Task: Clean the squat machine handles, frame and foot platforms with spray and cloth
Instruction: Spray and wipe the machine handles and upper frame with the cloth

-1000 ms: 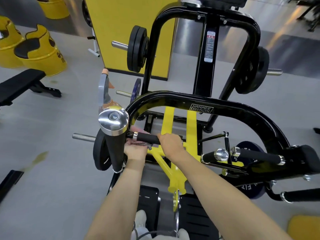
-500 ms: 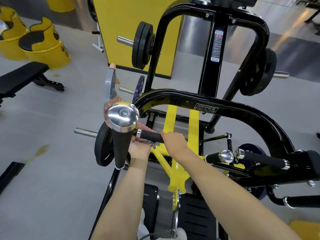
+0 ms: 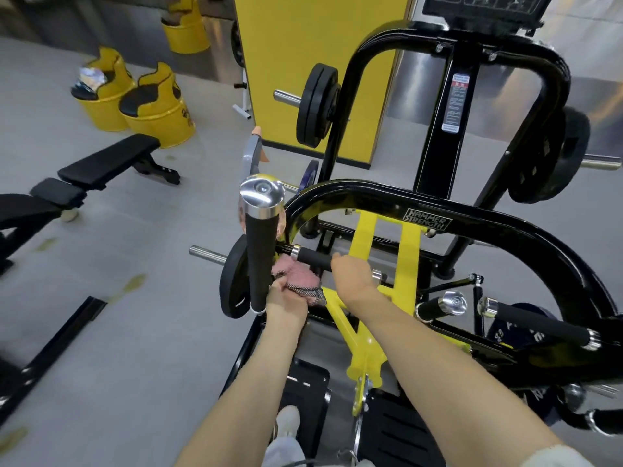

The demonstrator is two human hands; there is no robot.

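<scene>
My left hand point(image 3: 286, 295) grips a pink cloth point(image 3: 300, 277) with a grey edge, just below the left horizontal handle point(image 3: 313, 257) of the squat machine. My right hand point(image 3: 352, 274) is wrapped around that black handle near its inner end. A vertical black handle point(image 3: 259, 257) with a chrome cap stands just left of my left hand. Behind it a spray bottle point(image 3: 253, 156) with a grey trigger hangs on the machine. The black frame point(image 3: 472, 227) arcs across the view over yellow bars point(image 3: 365, 237). Black foot platforms point(image 3: 397, 429) lie below my arms.
Right-side handles point(image 3: 532, 320) with chrome caps stick out at the right. Weight plates point(image 3: 317, 104) hang on the machine's pegs. A black bench point(image 3: 101, 166) stands on the grey floor at the left, with yellow drum seats point(image 3: 158, 109) behind it. A yellow pillar point(image 3: 320, 62) rises behind the machine.
My left hand with the cloth has dropped from the horizontal handle to just below it. My right hand keeps its grip. The camera has tilted up and left.
</scene>
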